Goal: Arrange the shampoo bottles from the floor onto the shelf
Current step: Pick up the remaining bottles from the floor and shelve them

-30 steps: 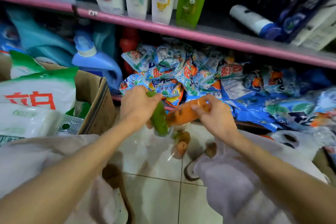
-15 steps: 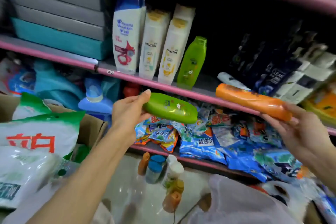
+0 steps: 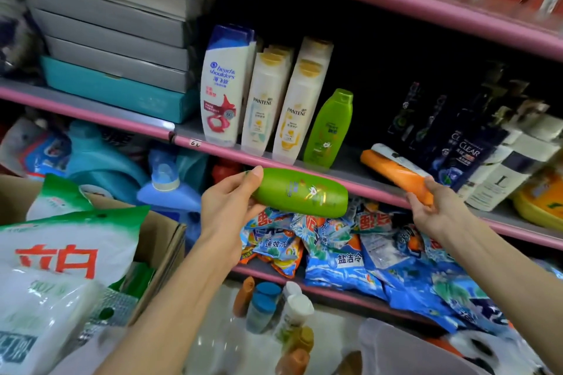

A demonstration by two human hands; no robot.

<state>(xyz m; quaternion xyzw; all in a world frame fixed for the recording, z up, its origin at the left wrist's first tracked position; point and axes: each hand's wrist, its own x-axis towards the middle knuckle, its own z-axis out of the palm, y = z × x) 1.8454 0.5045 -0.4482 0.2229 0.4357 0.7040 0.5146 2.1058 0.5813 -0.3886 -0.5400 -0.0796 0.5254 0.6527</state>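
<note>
My left hand (image 3: 227, 207) grips a green shampoo bottle (image 3: 303, 193) lying sideways, just below the front edge of the pink shelf (image 3: 365, 189). My right hand (image 3: 429, 213) holds an orange shampoo bottle (image 3: 399, 175) by its lower end, its far end resting on the shelf board beside a lying white bottle (image 3: 388, 152). An upright green bottle (image 3: 329, 128), two Pantene bottles (image 3: 289, 109) and a Head & Shoulders bottle (image 3: 222, 91) stand on the shelf. Several small bottles (image 3: 274, 307) stand on the floor below.
Dark Clear bottles (image 3: 466, 155) and white bottles crowd the shelf's right side. Stacked grey and teal boxes (image 3: 112, 49) fill its left. Detergent sachets (image 3: 350, 250) lie on the lower shelf. A cardboard box with detergent bags (image 3: 67, 253) stands at the left.
Both hands rose from the floor with the green and orange bottles. The orange bottle's end has reached the shelf board; the green bottle stays just below the shelf edge.
</note>
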